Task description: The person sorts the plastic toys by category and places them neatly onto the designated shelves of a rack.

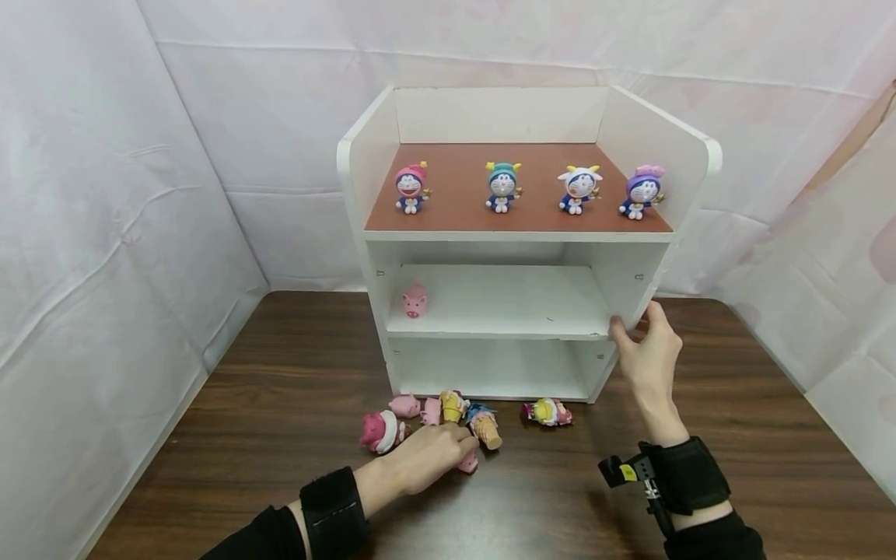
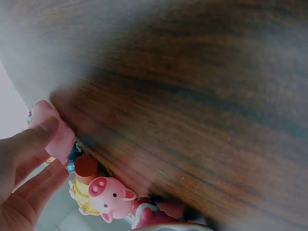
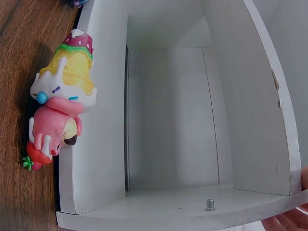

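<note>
At the left of the head view, a white cloth [image 1: 105, 233] is hung beside the dark wooden surface [image 1: 294, 373]. Below and left of centre, a red-and-white figure [image 1: 381, 432] is set on the surface, with a pink pig [image 1: 404, 405] and a second pig [image 1: 431, 412] placed just right of it. Near these, the left hand [image 1: 428, 457] is lowered from the bottom edge; a small pink figure [image 1: 468, 463] is pinched between its thumb and fingers, low in the frame, its front partly hidden. Just above, a yellow figure [image 1: 453, 405] and, farther right, a cone figure with a blue top [image 1: 484, 427] are grouped.

Behind them, the centre is filled by a white shelf unit [image 1: 500, 117]. At the left of its middle shelf [image 1: 511, 303], a seated pig [image 1: 414, 301] is placed. On its brown top, from left to right, figures in a red hat [image 1: 411, 188], a green hat [image 1: 502, 187], a white hat [image 1: 579, 190] and a purple hat [image 1: 642, 192] are stood apart. In front of its lower right, a yellow-and-pink figure [image 1: 549, 413] is laid on its side. Farther right, the unit's right side panel is gripped by the right hand [image 1: 651, 350], thumb at the front edge, fingers round the outer side.
</note>
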`<state>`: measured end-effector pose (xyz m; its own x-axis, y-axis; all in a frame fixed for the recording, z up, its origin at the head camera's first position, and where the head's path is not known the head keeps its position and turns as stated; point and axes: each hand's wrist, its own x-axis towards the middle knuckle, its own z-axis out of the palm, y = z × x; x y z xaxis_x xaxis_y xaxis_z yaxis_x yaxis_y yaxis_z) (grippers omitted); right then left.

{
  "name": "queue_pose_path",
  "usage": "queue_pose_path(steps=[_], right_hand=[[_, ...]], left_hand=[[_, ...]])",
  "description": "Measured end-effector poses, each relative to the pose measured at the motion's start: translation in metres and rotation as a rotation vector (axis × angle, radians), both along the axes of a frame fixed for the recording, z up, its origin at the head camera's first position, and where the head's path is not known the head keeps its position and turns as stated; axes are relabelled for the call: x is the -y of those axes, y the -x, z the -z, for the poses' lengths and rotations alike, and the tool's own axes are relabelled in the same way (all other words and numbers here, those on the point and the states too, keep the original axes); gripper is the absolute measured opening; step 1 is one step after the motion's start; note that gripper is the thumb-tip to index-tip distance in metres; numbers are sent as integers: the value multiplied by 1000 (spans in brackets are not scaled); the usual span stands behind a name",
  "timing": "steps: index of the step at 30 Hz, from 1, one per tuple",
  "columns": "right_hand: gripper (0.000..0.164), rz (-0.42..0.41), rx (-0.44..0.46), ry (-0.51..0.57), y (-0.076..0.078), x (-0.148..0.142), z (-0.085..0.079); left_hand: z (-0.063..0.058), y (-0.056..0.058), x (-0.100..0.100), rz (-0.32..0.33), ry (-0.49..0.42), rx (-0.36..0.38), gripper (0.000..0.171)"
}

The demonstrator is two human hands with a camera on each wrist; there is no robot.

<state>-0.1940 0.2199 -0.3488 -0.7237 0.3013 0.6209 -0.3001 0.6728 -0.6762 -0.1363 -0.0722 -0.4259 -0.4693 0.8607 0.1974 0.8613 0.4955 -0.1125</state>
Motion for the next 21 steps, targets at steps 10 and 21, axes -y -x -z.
queue_pose_path(steps=[10, 21], right_hand=[[29, -1, 10, 24, 0, 1, -1], [28, 3, -4, 30, 0, 1, 2]], left_hand=[[1, -2, 4, -45, -23, -14, 18], [-15, -12, 1, -321, -200, 243, 39]])
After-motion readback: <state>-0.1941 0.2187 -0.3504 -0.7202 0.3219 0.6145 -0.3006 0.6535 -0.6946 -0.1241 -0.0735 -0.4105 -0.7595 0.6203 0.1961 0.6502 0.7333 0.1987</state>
